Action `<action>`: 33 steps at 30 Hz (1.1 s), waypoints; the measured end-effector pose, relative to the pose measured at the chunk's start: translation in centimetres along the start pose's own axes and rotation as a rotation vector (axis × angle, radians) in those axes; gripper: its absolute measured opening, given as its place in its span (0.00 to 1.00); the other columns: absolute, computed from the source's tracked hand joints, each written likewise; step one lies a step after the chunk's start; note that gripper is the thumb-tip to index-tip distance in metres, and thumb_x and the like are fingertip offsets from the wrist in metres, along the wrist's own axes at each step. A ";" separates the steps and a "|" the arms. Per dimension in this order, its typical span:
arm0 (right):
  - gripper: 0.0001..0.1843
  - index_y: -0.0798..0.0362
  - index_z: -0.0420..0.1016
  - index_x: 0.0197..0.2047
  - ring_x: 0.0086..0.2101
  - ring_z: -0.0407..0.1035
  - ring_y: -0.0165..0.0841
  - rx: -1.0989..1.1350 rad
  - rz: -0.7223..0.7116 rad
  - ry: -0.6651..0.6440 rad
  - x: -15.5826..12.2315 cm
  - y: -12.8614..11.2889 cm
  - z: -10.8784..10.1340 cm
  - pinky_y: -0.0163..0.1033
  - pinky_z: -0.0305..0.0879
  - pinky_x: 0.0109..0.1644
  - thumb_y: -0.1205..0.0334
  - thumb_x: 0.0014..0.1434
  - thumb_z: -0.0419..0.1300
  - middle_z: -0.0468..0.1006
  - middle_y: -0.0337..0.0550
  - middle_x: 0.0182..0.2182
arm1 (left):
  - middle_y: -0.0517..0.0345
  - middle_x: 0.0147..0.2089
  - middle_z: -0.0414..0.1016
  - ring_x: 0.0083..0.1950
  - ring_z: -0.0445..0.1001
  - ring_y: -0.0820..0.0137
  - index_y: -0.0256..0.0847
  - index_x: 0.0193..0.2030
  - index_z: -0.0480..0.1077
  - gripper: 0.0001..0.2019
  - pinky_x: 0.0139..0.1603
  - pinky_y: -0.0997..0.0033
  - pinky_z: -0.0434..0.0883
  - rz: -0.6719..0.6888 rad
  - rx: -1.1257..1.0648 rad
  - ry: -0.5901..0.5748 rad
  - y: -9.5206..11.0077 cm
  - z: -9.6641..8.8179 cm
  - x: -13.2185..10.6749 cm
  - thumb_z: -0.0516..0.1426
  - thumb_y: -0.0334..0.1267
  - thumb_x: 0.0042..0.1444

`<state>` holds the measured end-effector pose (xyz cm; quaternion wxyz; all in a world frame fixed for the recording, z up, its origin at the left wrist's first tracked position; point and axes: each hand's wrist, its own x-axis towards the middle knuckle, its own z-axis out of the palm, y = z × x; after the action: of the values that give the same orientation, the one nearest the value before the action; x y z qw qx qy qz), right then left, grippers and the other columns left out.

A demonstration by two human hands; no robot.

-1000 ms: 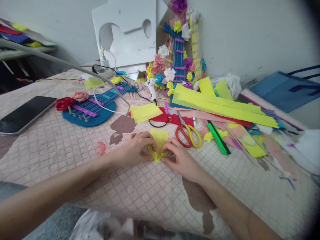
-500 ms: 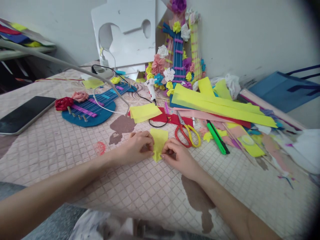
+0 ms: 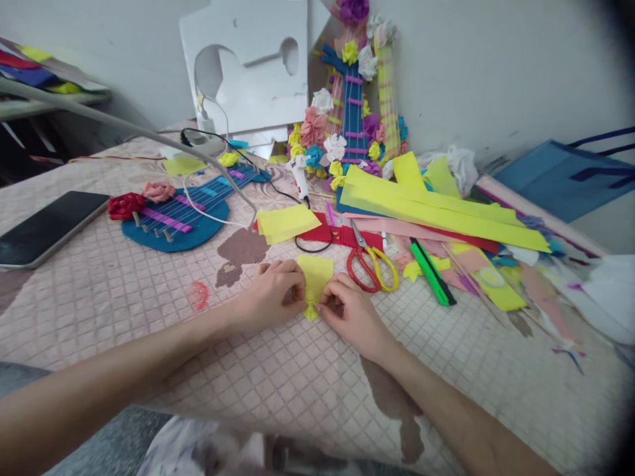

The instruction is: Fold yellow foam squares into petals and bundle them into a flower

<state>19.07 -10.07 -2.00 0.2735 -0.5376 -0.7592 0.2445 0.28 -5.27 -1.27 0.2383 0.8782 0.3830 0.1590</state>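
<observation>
A small piece of yellow crepe paper (image 3: 316, 272) lies between my hands on the patterned tablecloth (image 3: 278, 383). Its near end is gathered and narrow, while the far end stays flat. My left hand (image 3: 278, 291) pinches the paper's left edge near the gathered part. From the other side, my right hand (image 3: 352, 307) pinches the right edge. Just beyond the right hand lie scissors (image 3: 370, 264) with one red and one yellow handle. More yellow paper pieces (image 3: 288, 222) lie over a red strip (image 3: 322, 229) behind the left hand.
A blue paper guitar (image 3: 183, 218) with roses and a phone (image 3: 49, 225) lie left. Behind stand a white glue gun (image 3: 299, 175) and flower-covered guitars (image 3: 353, 119). Long yellow strips (image 3: 436, 208), a green cutter (image 3: 431, 274) and paper scraps lie right. A pale cable (image 3: 163, 139) crosses the left side.
Both hands have drawn slightly closer together at the paper's near end, which now looks more tightly gathered. Nothing else on the table has visibly moved.
</observation>
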 end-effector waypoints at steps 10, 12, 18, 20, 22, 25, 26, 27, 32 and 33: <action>0.08 0.52 0.65 0.30 0.35 0.63 0.32 0.002 0.007 0.006 0.0 -0.1 0.0 0.37 0.60 0.36 0.73 0.51 0.60 0.65 0.39 0.32 | 0.58 0.37 0.69 0.42 0.68 0.66 0.38 0.28 0.66 0.02 0.45 0.62 0.58 -0.019 -0.021 0.006 0.1 0.1 0.0 0.57 0.31 0.48; 0.09 0.52 0.65 0.33 0.35 0.63 0.32 0.006 0.008 0.030 -0.1 0.0 0.0 0.37 0.60 0.36 0.73 0.51 0.60 0.65 0.39 0.33 | 0.58 0.37 0.69 0.42 0.67 0.66 0.38 0.29 0.66 0.02 0.44 0.63 0.59 -0.024 -0.028 0.013 0.2 0.1 0.0 0.57 0.31 0.48; 0.07 0.52 0.68 0.31 0.36 0.63 0.32 0.002 -0.007 -0.002 -0.1 -0.2 0.0 0.38 0.61 0.37 0.73 0.53 0.59 0.66 0.40 0.33 | 0.59 0.38 0.69 0.44 0.67 0.66 0.40 0.30 0.70 0.03 0.47 0.61 0.57 -0.039 -0.056 0.019 0.6 0.1 -0.3 0.56 0.29 0.49; 0.07 0.52 0.68 0.30 0.36 0.64 0.33 -0.004 -0.007 0.001 -0.1 -0.2 0.0 0.38 0.61 0.38 0.73 0.53 0.58 0.66 0.40 0.33 | 0.59 0.38 0.69 0.44 0.67 0.66 0.40 0.30 0.70 0.04 0.47 0.61 0.57 -0.028 -0.053 0.025 0.6 0.1 -0.3 0.56 0.28 0.48; 0.07 0.52 0.68 0.30 0.38 0.64 0.34 -0.016 -0.007 0.008 -0.1 -0.3 0.0 0.39 0.62 0.39 0.74 0.52 0.59 0.66 0.40 0.34 | 0.59 0.38 0.69 0.44 0.67 0.65 0.40 0.30 0.70 0.04 0.46 0.61 0.57 -0.015 -0.041 0.040 0.5 0.2 -0.3 0.56 0.28 0.48; 0.08 0.52 0.67 0.31 0.38 0.64 0.34 -0.038 -0.009 0.005 -0.2 -0.4 -0.1 0.40 0.62 0.42 0.73 0.50 0.60 0.66 0.40 0.34 | 0.58 0.38 0.69 0.43 0.67 0.65 0.39 0.31 0.69 0.03 0.44 0.62 0.57 -0.009 -0.028 0.056 0.3 0.4 -0.3 0.55 0.30 0.48; 0.08 0.52 0.67 0.31 0.38 0.64 0.34 -0.044 -0.012 0.001 -0.2 -0.4 -0.1 0.41 0.62 0.42 0.73 0.49 0.61 0.66 0.40 0.34 | 0.58 0.37 0.69 0.43 0.67 0.66 0.39 0.31 0.68 0.03 0.43 0.62 0.57 -0.009 -0.027 0.061 0.3 0.5 -0.3 0.55 0.30 0.48; 0.09 0.52 0.67 0.32 0.39 0.64 0.34 -0.050 -0.017 -0.002 -0.2 -0.5 -0.1 0.41 0.62 0.43 0.72 0.49 0.62 0.66 0.40 0.35 | 0.58 0.37 0.69 0.42 0.67 0.65 0.39 0.31 0.68 0.03 0.43 0.63 0.57 -0.009 -0.027 0.064 0.3 0.5 -0.3 0.55 0.31 0.48; 0.11 0.52 0.67 0.33 0.40 0.64 0.35 -0.058 -0.030 -0.033 -0.3 -0.6 -0.5 0.42 0.62 0.44 0.69 0.46 0.64 0.65 0.41 0.37 | 0.57 0.37 0.70 0.42 0.67 0.65 0.39 0.31 0.67 0.02 0.42 0.63 0.57 -0.012 -0.016 0.068 0.3 0.6 -0.2 0.55 0.33 0.48; 0.12 0.51 0.67 0.33 0.40 0.64 0.35 -0.058 -0.029 -0.042 -0.4 -0.5 -0.6 0.42 0.62 0.45 0.68 0.46 0.65 0.65 0.41 0.37 | 0.57 0.37 0.70 0.42 0.67 0.65 0.39 0.31 0.67 0.03 0.42 0.63 0.57 -0.013 -0.013 0.067 0.2 0.6 -0.2 0.55 0.33 0.49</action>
<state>19.19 -10.53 -1.25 0.2454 -0.5291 -0.7791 0.2299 0.56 -5.76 -1.68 0.2321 0.8683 0.3953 0.1895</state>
